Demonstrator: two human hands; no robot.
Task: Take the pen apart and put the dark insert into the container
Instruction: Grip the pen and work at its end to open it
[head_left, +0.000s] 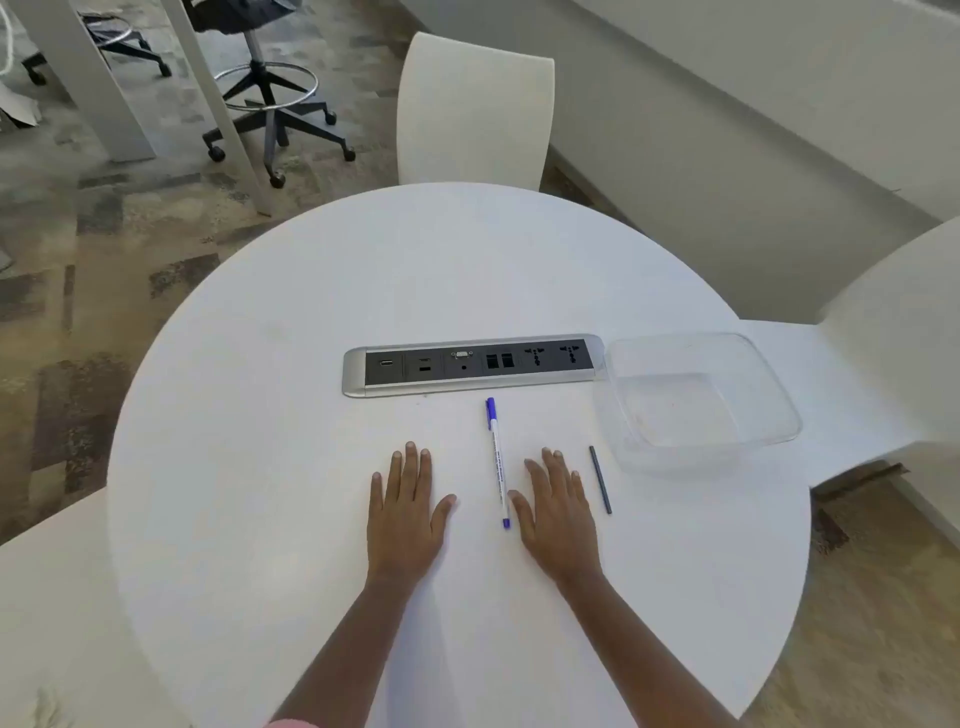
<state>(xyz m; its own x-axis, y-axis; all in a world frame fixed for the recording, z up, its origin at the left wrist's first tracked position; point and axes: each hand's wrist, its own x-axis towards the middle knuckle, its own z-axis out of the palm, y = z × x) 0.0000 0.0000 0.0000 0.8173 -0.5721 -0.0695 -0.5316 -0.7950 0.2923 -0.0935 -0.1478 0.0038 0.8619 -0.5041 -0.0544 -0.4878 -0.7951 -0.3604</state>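
Observation:
A white pen (497, 462) with a blue cap and blue tip lies on the round white table (260, 467), pointing away from me. My left hand (408, 512) rests flat, palm down, to the left of the pen. My right hand (558, 512) lies flat just right of it, thumb close to the pen's near end. Both hands hold nothing. A thin dark rod, the insert (600, 479), lies on the table right of my right hand. The clear plastic container (696, 402) stands to the right of the rod and looks empty.
A silver socket strip (472, 365) with dark outlets is set into the table just beyond the pen. White chairs stand at the far side (475, 111) and at the right (893, 343). A black rolling stool (270, 98) stands on the carpet at the far left.

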